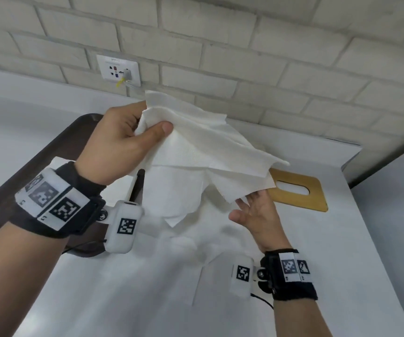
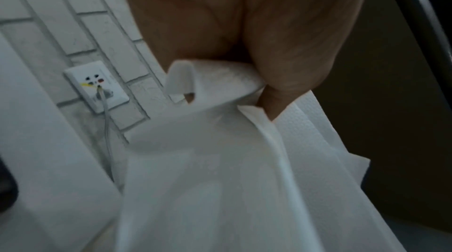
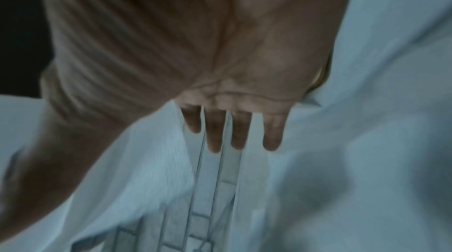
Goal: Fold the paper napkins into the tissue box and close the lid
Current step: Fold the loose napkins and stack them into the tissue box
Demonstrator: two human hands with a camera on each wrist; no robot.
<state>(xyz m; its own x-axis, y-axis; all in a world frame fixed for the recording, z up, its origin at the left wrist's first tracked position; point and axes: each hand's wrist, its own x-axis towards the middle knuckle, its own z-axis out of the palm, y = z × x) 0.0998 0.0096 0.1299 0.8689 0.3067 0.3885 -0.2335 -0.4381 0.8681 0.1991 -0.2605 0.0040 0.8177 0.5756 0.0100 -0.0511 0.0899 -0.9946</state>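
My left hand (image 1: pixel 132 132) holds a bunch of white paper napkins (image 1: pixel 203 152) up above the table, thumb and fingers pinching their upper left corner; the left wrist view shows the same pinch on the napkins (image 2: pixel 220 159). The sheets hang down and fan out to the right. My right hand (image 1: pixel 254 210) is below their lower right corner with straight, spread fingers (image 3: pixel 215 136), fingertips just at the paper's edge. A wooden tissue-box lid (image 1: pixel 298 190) with an oval slot lies flat on the table to the right, partly behind the napkins. I see no box body.
A dark brown tray (image 1: pixel 3 198) sits on the white table (image 1: pixel 342 263) at the left, under my left wrist. More white paper lies flat on the table below the hands. A brick wall with a socket plate (image 1: pixel 118 69) and plugged cable runs behind. The table's right edge is close.
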